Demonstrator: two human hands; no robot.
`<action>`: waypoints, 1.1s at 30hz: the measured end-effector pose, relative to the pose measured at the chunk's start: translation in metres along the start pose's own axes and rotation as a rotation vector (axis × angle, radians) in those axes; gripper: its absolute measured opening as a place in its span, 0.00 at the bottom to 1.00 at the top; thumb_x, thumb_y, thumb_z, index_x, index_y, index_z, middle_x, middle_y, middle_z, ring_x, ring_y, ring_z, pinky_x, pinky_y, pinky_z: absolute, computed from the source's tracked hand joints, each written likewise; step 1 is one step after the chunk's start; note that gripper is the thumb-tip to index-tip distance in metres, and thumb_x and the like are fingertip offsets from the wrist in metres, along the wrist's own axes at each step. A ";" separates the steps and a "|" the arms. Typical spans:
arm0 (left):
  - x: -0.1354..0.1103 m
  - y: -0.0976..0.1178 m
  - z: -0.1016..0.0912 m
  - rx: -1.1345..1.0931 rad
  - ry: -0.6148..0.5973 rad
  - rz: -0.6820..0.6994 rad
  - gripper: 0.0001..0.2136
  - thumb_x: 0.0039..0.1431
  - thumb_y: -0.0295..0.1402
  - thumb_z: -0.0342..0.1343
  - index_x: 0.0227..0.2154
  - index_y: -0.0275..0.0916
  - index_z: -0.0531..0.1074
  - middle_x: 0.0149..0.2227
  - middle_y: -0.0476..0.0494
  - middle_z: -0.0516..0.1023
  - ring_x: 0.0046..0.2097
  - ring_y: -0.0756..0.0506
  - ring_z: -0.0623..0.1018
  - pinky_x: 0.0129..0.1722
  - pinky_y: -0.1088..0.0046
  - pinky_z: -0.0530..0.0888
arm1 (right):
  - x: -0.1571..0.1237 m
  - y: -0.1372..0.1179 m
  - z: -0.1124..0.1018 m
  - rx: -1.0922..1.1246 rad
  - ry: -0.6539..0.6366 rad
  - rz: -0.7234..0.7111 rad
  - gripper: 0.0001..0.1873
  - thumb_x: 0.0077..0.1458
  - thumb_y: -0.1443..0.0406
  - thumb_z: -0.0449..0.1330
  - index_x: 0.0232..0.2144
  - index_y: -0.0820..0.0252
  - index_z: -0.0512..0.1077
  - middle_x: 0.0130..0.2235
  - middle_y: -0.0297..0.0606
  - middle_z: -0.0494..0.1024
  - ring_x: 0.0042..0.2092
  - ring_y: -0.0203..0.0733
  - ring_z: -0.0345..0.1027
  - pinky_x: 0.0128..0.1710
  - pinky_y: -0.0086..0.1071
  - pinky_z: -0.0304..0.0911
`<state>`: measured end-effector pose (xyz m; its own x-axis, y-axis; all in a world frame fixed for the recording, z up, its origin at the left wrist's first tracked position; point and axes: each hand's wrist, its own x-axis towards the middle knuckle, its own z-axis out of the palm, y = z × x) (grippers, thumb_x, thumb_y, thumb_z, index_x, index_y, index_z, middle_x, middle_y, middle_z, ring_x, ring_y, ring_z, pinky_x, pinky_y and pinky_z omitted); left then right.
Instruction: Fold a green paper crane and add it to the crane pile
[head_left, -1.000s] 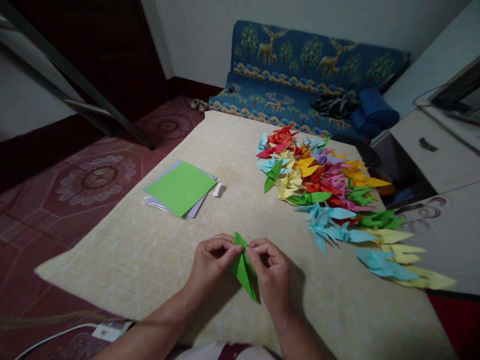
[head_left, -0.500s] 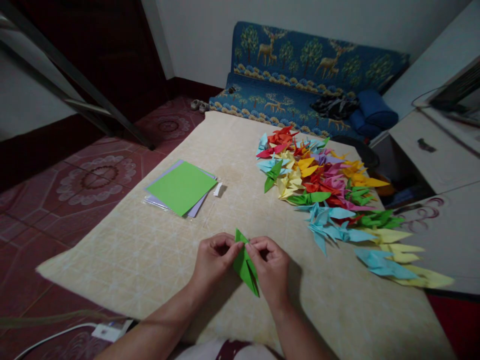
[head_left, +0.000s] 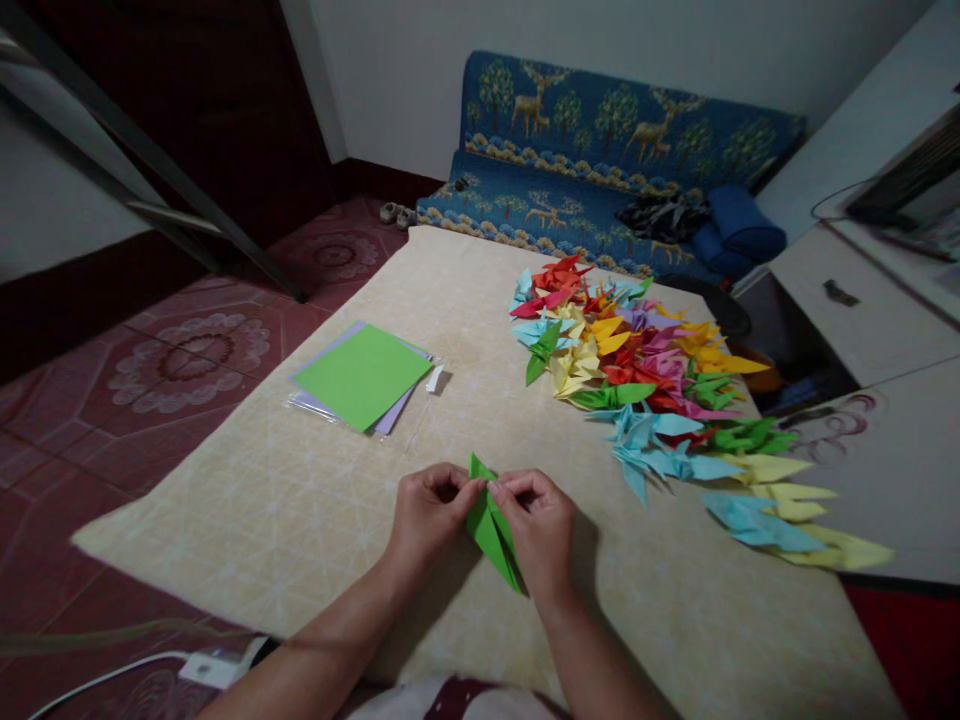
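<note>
A folded green paper piece (head_left: 489,525) stands between my two hands near the table's front edge. My left hand (head_left: 427,515) pinches its upper left side with curled fingers. My right hand (head_left: 536,530) pinches its upper right side, and the paper's pointed lower end pokes out below that hand. A stack of square paper sheets (head_left: 361,378), green on top, lies in a clear wrapper to the left. A heap of several coloured paper cranes (head_left: 645,380) spreads along the right side of the table.
The table (head_left: 300,510) has a beige patterned cloth. A blue sofa (head_left: 600,160) with deer print stands behind it. White cabinets (head_left: 877,330) are at the right. A white cable and plug (head_left: 210,668) lie on the red tiled floor at the lower left.
Both hands keep their pinch on the green paper and have shifted slightly. The view has tilted a little.
</note>
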<state>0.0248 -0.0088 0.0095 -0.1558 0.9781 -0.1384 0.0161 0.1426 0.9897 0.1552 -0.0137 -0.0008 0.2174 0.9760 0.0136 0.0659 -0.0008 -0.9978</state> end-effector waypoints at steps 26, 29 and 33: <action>0.028 0.004 -0.022 0.010 -0.436 -0.233 0.14 0.45 0.39 0.67 0.26 0.31 0.73 0.17 0.47 0.73 0.17 0.52 0.70 0.16 0.80 0.63 | 0.028 -0.006 -0.011 -0.191 -0.322 0.041 0.06 0.46 0.69 0.62 0.27 0.56 0.68 0.26 0.30 0.74 0.30 0.37 0.71 0.29 0.26 0.65; 0.027 0.005 -0.024 0.088 -0.457 -0.209 0.12 0.47 0.38 0.65 0.23 0.31 0.74 0.16 0.48 0.72 0.17 0.53 0.68 0.17 0.80 0.61 | 0.029 -0.005 -0.013 -0.225 -0.372 0.034 0.04 0.47 0.69 0.62 0.27 0.57 0.69 0.26 0.30 0.74 0.29 0.36 0.71 0.29 0.25 0.65; 0.021 0.004 -0.021 0.255 -0.350 -0.095 0.13 0.53 0.38 0.60 0.22 0.31 0.75 0.16 0.48 0.71 0.19 0.53 0.66 0.18 0.79 0.59 | 0.036 -0.004 -0.018 -0.320 -0.354 -0.016 0.03 0.49 0.67 0.62 0.27 0.58 0.71 0.25 0.31 0.75 0.29 0.36 0.71 0.28 0.26 0.65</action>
<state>0.0004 0.0091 0.0116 0.1750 0.9451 -0.2759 0.2676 0.2240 0.9371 0.1802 0.0174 0.0044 -0.1274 0.9906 -0.0495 0.3750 0.0019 -0.9270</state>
